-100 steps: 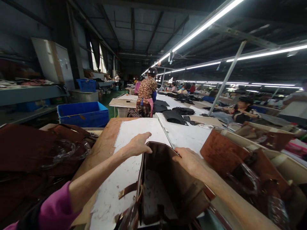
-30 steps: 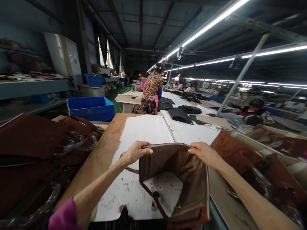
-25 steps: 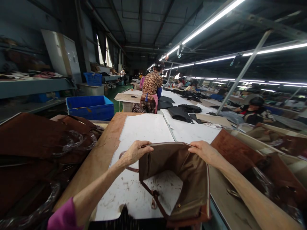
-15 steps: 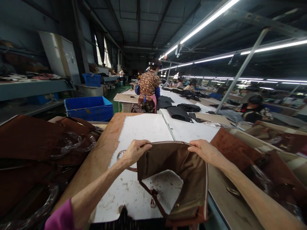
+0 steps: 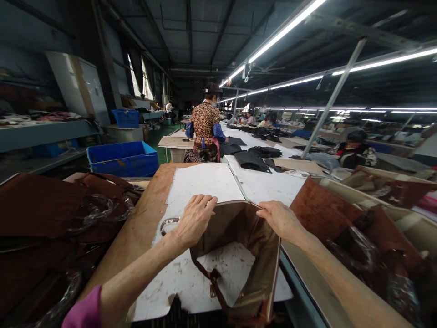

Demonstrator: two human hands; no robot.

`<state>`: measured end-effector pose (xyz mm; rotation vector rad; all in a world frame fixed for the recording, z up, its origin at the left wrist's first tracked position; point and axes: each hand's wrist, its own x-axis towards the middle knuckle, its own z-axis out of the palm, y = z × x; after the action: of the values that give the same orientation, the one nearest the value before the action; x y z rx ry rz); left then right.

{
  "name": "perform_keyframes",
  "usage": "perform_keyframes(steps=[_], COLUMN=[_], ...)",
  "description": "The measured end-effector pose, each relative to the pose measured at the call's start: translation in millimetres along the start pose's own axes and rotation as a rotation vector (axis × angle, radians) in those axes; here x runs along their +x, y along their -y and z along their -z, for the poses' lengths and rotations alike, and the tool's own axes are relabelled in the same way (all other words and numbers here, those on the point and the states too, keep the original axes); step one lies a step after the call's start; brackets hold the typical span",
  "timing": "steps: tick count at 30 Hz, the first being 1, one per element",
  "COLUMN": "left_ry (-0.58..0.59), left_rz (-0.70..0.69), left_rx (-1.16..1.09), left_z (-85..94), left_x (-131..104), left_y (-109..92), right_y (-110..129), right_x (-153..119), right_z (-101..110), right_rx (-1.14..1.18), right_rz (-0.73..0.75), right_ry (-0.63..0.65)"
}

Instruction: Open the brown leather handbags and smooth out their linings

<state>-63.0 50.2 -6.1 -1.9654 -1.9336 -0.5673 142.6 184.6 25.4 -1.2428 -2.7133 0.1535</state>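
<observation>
A brown handbag (image 5: 251,237) with a tan lining stands between my hands, its top opening facing me. My left hand (image 5: 198,218) grips the far rim at its left corner. With thumb and fingers, my right hand (image 5: 278,218) pinches the same rim farther right. A narrow brown strap with a small tab (image 5: 214,275) hangs along the bag's near left side. Beyond my left wrist, a plastic-wrapped handle (image 5: 168,222) lies on the white paper. The outside of the bag is mostly hidden.
White paper (image 5: 201,182) covers part of the wooden table (image 5: 136,230). Brown bags (image 5: 44,209) are piled at left, more brown bags (image 5: 331,209) at right. A blue bin (image 5: 123,159) stands beyond. A co-worker (image 5: 205,120) stands ahead by black pieces (image 5: 252,159).
The bag has shifted slightly left and its opening has narrowed. My left hand has turned so its back and knuckles show more, fingers over the rim. The right hand still grips.
</observation>
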Motion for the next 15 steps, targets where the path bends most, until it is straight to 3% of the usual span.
perform_keyframes(steps=[5,15], left_ry=[-0.023,-0.067], left_rz=[-0.016,-0.006], left_rx=[0.089,0.068], left_z=[-5.7,-18.9], left_x=[2,7], left_y=[-19,-25], right_y=[-1,-3], right_x=[1,2], right_z=[-2,-4], right_rx=[-0.009,-0.012], right_rz=[-0.020,-0.023], right_ry=[-0.011,-0.012])
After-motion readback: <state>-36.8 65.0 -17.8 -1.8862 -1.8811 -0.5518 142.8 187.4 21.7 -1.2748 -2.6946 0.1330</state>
